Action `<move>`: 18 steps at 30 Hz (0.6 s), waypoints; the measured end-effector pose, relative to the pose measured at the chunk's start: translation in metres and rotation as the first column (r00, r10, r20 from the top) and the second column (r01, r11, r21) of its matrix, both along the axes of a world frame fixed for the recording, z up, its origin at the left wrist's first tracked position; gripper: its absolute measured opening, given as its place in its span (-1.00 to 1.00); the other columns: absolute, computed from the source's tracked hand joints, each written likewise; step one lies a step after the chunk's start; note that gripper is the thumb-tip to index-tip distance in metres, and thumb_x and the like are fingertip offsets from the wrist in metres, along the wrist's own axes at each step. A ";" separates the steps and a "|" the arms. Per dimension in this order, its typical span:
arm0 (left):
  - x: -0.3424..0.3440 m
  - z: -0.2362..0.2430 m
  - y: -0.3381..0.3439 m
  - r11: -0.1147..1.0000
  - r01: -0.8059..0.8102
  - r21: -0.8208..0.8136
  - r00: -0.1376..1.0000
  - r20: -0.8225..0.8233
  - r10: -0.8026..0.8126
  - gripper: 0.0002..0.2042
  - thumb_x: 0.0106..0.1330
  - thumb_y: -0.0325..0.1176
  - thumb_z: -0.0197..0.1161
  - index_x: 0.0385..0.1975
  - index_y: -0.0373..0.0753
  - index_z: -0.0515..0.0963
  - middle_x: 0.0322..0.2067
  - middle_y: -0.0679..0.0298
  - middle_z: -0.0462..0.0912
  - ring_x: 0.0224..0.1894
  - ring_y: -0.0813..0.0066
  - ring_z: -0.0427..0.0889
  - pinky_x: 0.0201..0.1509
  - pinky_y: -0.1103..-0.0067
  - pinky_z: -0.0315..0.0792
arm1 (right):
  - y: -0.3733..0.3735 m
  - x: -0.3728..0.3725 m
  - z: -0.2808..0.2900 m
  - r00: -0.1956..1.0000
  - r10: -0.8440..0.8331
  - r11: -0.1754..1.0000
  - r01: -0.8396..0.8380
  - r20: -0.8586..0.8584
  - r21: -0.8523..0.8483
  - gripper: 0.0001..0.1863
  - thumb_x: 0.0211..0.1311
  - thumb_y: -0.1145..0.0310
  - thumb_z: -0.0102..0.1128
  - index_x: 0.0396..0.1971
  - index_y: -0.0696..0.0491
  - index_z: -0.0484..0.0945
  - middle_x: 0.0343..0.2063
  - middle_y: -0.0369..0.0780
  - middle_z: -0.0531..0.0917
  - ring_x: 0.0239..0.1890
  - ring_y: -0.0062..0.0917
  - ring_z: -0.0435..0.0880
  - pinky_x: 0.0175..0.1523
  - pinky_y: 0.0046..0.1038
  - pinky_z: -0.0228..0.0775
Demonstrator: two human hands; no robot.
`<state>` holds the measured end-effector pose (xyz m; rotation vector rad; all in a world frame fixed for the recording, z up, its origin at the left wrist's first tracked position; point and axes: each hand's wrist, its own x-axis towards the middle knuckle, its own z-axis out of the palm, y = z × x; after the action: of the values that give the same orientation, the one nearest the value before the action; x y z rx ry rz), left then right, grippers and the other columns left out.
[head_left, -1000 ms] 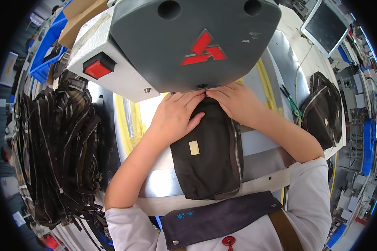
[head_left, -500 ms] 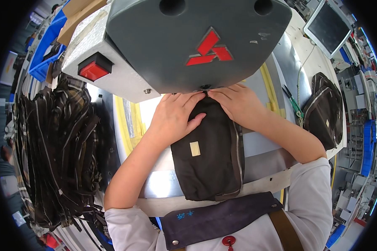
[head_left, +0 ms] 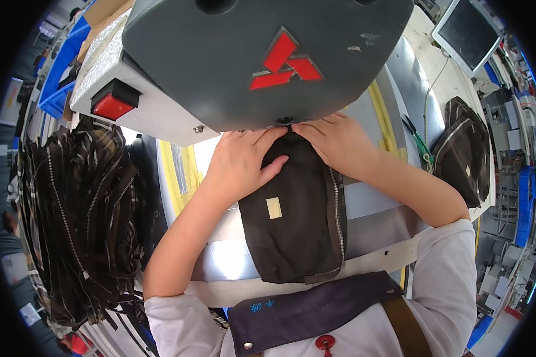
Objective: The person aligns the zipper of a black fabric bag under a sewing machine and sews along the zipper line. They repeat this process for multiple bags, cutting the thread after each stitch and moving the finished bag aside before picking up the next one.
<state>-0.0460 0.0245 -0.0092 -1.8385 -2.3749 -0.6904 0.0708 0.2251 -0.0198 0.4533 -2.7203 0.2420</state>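
A dark brown fabric bag piece [head_left: 295, 232] with a zipper along its right side and a small pale patch lies lengthwise beneath a grey machine head [head_left: 232, 71] bearing a red emblem. My left hand [head_left: 238, 163] rests on the piece's upper left, fingers extended toward the underside of the head, thumb apart on the fabric. My right hand [head_left: 345, 149] lies at its upper right, fingers stretched toward the same spot, close to the left fingertips. Some fingertips are hidden at the head's lower edge.
A heap of dark zippered pieces [head_left: 77, 226] is at left, behind it a blue bin [head_left: 56, 98]. A white housing with red switch [head_left: 112, 106] joins the head. At right are green-handled scissors [head_left: 423, 149], another dark bag piece [head_left: 461, 154] and a tablet-like screen [head_left: 467, 33].
The view has shifted slightly, so the machine head sits a little further left and higher in the picture. Both hands keep nearly the same position on the fabric.
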 end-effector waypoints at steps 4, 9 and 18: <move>-0.001 0.000 0.000 1.000 -0.003 -0.003 1.000 -0.002 0.003 -0.59 0.07 -0.29 0.38 -0.04 -0.19 0.55 -0.01 0.31 0.59 -0.03 0.24 0.57 0.06 0.38 0.39 | 0.000 -0.001 0.001 1.000 -0.004 1.000 0.004 0.020 -0.003 -0.66 0.08 0.49 0.08 -0.09 0.18 0.53 -0.04 -0.16 0.61 0.05 -0.37 0.58 0.11 -0.37 0.46; 0.002 -0.001 -0.002 1.000 0.010 0.000 1.000 0.025 -0.010 -0.60 0.07 -0.30 0.38 -0.04 -0.20 0.56 0.00 0.31 0.59 -0.05 0.24 0.59 0.07 0.38 0.39 | -0.002 0.004 -0.001 1.000 -0.002 1.000 0.002 0.007 -0.003 -0.66 0.07 0.49 0.09 -0.10 0.18 0.53 -0.03 -0.16 0.60 0.06 -0.38 0.58 0.12 -0.37 0.46; -0.008 -0.006 0.003 0.997 -0.071 -0.011 0.996 -0.048 0.070 -0.63 0.05 -0.29 0.41 -0.12 -0.22 0.60 -0.14 0.23 0.65 -0.12 0.16 0.61 -0.01 0.36 0.46 | 0.004 -0.011 0.002 0.999 -0.038 0.999 0.037 -0.007 -0.020 -0.71 0.04 0.51 0.10 -0.16 0.13 0.52 -0.21 -0.20 0.62 -0.10 -0.36 0.61 -0.03 -0.37 0.48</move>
<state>-0.0543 0.0277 -0.0152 -1.7458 -2.4061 -0.6198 0.0597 0.2293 -0.0182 0.3964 -2.7140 0.2563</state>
